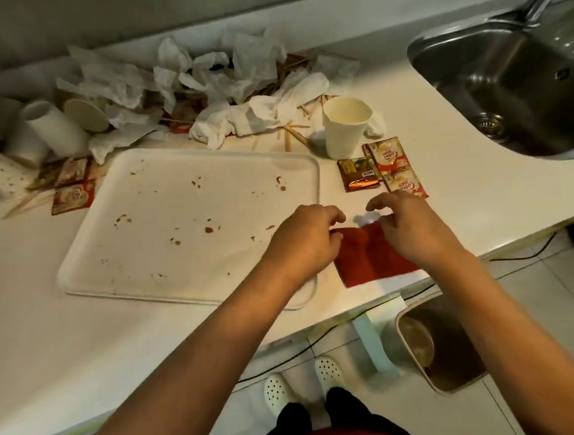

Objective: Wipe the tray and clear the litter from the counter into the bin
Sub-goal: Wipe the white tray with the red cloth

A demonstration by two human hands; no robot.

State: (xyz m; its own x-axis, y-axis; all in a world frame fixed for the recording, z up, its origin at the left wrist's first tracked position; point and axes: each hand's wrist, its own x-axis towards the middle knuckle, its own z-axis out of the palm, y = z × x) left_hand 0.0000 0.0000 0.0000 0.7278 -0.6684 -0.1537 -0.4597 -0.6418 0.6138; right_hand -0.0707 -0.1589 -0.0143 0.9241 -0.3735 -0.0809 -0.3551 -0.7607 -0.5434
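Note:
A white tray (161, 206) speckled with brown stains lies on the white counter (48, 346). Just right of the tray's near corner lies a red cloth (368, 262). My left hand (304, 240) pinches the cloth's top left corner, and my right hand (413, 228) holds its top right part with curled fingers. Behind the tray a heap of crumpled tissues (227, 81) and wooden stir sticks (293, 134) is piled up. Coffee sachets (388, 164) lie right of the tray. A bin (440, 346) stands on the floor below the counter edge.
A white paper cup (343, 127) stands upright near the sachets. Several tipped cups (55, 125) and more sachets (72, 186) lie at the left. A steel sink (515, 79) is set in at the right. A cable runs across the floor by my shoes.

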